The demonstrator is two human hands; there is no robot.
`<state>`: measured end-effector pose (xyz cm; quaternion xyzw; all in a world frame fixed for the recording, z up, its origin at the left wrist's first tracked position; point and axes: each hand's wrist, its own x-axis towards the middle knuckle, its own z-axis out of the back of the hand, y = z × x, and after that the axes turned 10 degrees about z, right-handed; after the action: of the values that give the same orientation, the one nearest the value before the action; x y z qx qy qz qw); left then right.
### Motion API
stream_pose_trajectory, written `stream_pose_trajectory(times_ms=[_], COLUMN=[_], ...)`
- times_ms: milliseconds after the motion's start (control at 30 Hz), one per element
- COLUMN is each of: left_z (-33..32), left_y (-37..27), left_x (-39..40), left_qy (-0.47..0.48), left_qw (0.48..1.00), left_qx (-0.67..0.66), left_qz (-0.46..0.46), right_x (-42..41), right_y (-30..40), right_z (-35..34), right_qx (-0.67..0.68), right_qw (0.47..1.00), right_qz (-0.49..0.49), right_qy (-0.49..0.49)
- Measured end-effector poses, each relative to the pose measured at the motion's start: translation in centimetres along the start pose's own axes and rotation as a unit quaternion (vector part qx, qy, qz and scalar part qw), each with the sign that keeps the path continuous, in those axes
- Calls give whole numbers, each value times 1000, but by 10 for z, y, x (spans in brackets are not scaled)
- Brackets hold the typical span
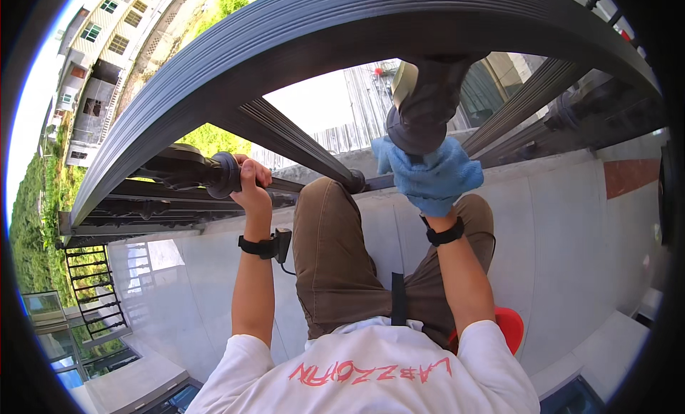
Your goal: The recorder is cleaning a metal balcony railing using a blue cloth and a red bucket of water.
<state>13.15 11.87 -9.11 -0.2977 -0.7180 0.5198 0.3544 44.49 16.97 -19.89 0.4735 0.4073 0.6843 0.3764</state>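
Note:
My left hand (253, 185) grips a dark turned baluster (176, 168) just below its round collar, with the fingers wrapped around the shaft. A light blue cloth (436, 176) covers nearly all of my right hand (440, 221); only the part by the wrist shows. That hand presses the cloth around a second dark baluster (425, 106), right under its flared collar. The fingers are hidden in the folds. Both balusters hang from a wide, grooved dark handrail (374, 36), which looks strongly curved across the top of the view.
A ribbed dark post (299, 141) stands between the two balusters, and another (524, 103) is to the right. My knees (326, 216) are close to the railing. Part of a red seat (508, 328) shows beside my hip. Pale tiles (562, 242) cover the floor. Buildings (107, 39) lie beyond the railing.

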Motion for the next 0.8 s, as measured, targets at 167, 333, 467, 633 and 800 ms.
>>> stream_pose_trajectory(times_ms=[167,333,467,633,800], left_z=[-7,-6,-8,-8,14], left_y=[-5,-5,-8,-6,-6], left_x=[-1,-1,-1,3,5], left_qy=[14,8,21,46,37], left_qw=[1000,1000,999,998,999], left_qx=[0,4,-24,-22,7], left_qz=[14,16,25,37,32], right_x=[12,22,12,13,26], right_y=[0,4,-41,-25,80], right_z=[11,6,-19,-29,-19], right_qx=[-253,-334,-75,20,123], right_qw=[965,935,996,987,956], right_qz=[67,92,-14,-157,-260], right_qy=[24,76,38,-5,-57])
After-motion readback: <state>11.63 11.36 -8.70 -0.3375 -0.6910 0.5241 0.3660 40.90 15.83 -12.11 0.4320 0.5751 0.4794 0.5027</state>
